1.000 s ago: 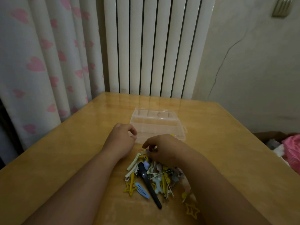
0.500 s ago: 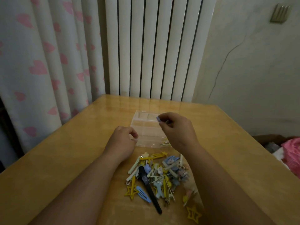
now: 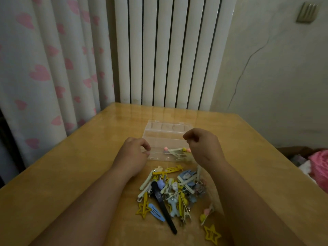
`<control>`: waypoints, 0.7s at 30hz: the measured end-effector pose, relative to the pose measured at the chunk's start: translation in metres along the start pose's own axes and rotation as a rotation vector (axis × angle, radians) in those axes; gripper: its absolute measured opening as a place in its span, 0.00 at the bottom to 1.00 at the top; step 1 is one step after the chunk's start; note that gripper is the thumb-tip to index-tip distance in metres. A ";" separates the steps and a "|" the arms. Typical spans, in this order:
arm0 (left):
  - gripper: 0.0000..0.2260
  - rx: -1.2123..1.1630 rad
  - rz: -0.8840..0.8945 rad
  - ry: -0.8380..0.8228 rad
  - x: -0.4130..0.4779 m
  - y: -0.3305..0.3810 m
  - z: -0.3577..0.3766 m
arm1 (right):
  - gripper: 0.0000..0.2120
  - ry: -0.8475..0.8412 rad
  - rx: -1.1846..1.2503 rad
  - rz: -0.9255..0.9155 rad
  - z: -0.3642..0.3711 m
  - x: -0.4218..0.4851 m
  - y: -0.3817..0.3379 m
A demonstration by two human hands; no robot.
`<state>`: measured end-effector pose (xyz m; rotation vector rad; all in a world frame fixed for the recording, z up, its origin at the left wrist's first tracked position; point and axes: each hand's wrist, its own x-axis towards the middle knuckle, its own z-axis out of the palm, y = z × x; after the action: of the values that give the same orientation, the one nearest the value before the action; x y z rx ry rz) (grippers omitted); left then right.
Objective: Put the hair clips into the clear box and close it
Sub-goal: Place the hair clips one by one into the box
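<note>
The clear box (image 3: 160, 139) lies open on the wooden table (image 3: 74, 174), its lid tipped back toward the radiator. A few clips with pink and yellow beads (image 3: 177, 152) lie in its front compartment. My left hand (image 3: 134, 155) pinches the box's front left corner. My right hand (image 3: 204, 146) hovers over the box's right side with fingers curled and nothing visible in them. A pile of hair clips (image 3: 174, 189) lies between my forearms, including a long black clip (image 3: 164, 206), a blue snap clip (image 3: 156, 213) and a yellow star clip (image 3: 212, 236).
A white radiator (image 3: 168, 55) stands behind the table's far edge, with a heart-print curtain (image 3: 49, 71) to its left. A cracked wall is on the right. Pink fabric (image 3: 319, 166) lies beyond the table's right edge.
My right hand lifted from the pile with a small clip, carried it over the box, and now shows nothing in its fingers. The left hand stayed at the box corner.
</note>
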<state>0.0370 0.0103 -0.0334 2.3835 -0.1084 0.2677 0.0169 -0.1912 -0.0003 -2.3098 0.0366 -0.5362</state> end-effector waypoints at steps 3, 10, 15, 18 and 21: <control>0.03 0.001 0.007 -0.001 0.000 -0.001 0.000 | 0.11 -0.133 -0.060 -0.093 -0.002 -0.012 -0.008; 0.02 0.004 -0.001 0.014 0.000 0.000 0.001 | 0.17 -0.564 -0.223 -0.187 0.010 -0.026 -0.023; 0.03 0.003 -0.001 0.020 0.001 0.000 0.002 | 0.32 -0.791 -0.306 -0.185 0.020 -0.030 -0.024; 0.03 0.006 -0.004 0.023 0.001 0.001 0.002 | 0.34 -0.834 -0.319 -0.234 0.023 -0.028 -0.024; 0.03 0.010 -0.005 0.017 0.001 0.001 0.002 | 0.31 -0.877 -0.340 -0.265 0.025 -0.025 -0.022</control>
<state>0.0378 0.0083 -0.0347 2.3901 -0.0927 0.2869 0.0010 -0.1542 -0.0107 -2.7048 -0.6445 0.4271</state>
